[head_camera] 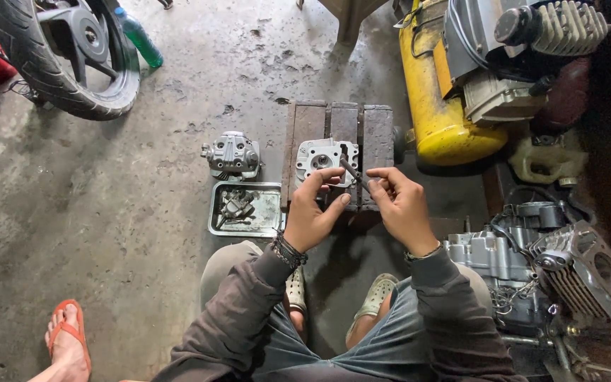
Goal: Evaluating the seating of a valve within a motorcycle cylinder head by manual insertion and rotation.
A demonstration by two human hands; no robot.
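Both hands meet over the wooden block (pixel 376 134): my right hand (pixel 403 205) pinches a thin dark rod (pixel 354 175), my left hand (pixel 312 212) curls beside it, just near of the cylinder head (pixel 322 157).

Two hands (pixel 312 212) (pixel 401 205) — one tray (pixel 271 212)
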